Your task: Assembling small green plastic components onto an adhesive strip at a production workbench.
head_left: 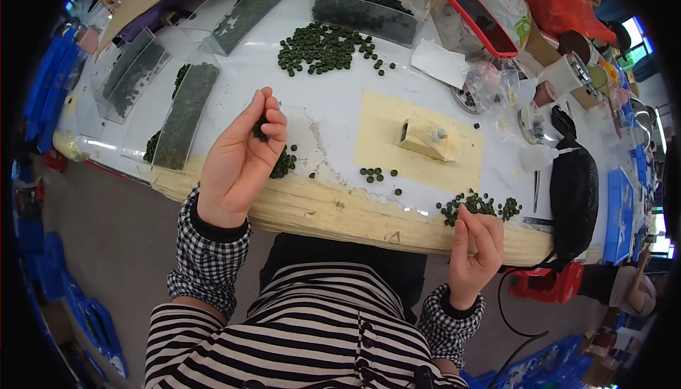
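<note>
My left hand [237, 155] is raised over the table's front edge, palm up with fingers curled around a few small dark green round pieces [260, 128]. Beneath it lies a small heap of the same pieces [284, 163]. My right hand [477, 251] is closed in a pinch at the near edge of another small pile [479, 204]; whatever is between its fingertips is too small to make out. Between the hands, several loose pieces [376, 174] lie on the white tabletop. Farther back, a pale yellow block with a small knob [430, 139] stands on a yellow sheet [376, 123].
A large pile of green pieces [323, 47] lies at the back. Clear bins holding more pieces, such as one bin [186, 116], stand left and behind. At right are a red-cased phone [479, 20], a white squeeze bottle [539, 157] and a black bundle [574, 197]. Yellow padding [340, 215] lines the front edge.
</note>
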{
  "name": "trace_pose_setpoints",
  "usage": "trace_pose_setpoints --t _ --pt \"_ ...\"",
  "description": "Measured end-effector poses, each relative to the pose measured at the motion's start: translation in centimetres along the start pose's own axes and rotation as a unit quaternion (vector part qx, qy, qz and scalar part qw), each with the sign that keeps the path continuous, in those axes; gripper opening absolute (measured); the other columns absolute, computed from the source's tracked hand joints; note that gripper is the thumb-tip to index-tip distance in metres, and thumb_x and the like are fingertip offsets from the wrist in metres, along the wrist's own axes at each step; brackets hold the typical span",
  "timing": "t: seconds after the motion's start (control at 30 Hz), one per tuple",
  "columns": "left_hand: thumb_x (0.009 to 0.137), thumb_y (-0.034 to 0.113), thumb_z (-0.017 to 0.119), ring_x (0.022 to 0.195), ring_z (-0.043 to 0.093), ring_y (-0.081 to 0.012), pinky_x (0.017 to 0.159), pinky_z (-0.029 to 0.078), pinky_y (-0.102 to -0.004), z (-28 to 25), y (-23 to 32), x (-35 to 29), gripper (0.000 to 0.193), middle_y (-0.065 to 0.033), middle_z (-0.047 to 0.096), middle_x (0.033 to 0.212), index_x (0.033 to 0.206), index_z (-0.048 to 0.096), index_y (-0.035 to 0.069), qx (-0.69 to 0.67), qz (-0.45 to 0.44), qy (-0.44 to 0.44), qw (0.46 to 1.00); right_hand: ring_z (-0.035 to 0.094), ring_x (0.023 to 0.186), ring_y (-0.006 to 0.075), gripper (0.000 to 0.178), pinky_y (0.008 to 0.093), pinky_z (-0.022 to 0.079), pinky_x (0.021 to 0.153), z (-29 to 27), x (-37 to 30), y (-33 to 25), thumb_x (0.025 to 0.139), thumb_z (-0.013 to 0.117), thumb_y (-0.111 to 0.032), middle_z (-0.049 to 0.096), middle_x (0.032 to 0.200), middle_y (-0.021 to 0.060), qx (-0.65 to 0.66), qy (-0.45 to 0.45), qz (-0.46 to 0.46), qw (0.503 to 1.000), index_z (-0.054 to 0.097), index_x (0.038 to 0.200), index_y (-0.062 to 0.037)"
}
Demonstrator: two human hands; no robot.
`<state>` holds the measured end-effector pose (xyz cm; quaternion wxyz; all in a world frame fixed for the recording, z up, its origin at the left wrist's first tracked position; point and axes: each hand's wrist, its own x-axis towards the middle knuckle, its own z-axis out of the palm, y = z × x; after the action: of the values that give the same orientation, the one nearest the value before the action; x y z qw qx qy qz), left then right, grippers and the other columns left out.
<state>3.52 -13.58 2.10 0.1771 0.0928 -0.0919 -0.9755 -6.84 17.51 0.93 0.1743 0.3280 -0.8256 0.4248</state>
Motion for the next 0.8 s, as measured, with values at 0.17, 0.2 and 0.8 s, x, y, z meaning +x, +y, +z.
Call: trace_pose_setpoints --t 0.17,0.2,0.8 --pt "0.101 0.007 0.04 0.09 0.05 -0.0155 0.076 0.048 -0.0228 0.8 -1.9 -0.9 0.034 -0.0115 0.052 0.108 0.132 0.038 -0.005 0.04 -0.028 0.04 0.998 0.051 0.084 0.0253 0.015 0.0352 0.042 0.075 0.0 1.0 -0.6 0.072 0.072 -0.001 0.061 0.081 0.0044 -0.083 -0.026 -0.026 0.996 0.07 0.087 -0.0048" --pt "0.101 0.007 0.038 0.09 0.05 -0.0155 0.076 0.048 -0.0228 2.1 -2.6 -1.2 0.036 -0.012 0.052 0.11 0.134 0.036 -0.006 0.051 -0.023 0.109 0.992 0.05 0.085 0.0255 0.016 0.0359 0.042 0.076 0.1 1.1 -0.6 0.072 0.073 -0.001 0.06 0.081 0.0043 -0.1 -0.038 -0.032 0.994 0.069 0.087 -0.0051" --pt "0.103 0.022 0.035 0.063 0.037 -0.0077 0.058 0.033 -0.0208 3.1 -8.5 -2.7 0.033 0.0006 0.046 0.081 0.119 0.05 -0.002 0.122 -0.252 0.052 0.959 0.05 0.089 0.0279 0.014 0.042 0.039 0.085 1.8 1.7 -1.3 0.074 0.072 -0.007 0.058 0.086 0.0048 -0.181 -0.084 -0.068 0.977 0.068 0.087 -0.0044"
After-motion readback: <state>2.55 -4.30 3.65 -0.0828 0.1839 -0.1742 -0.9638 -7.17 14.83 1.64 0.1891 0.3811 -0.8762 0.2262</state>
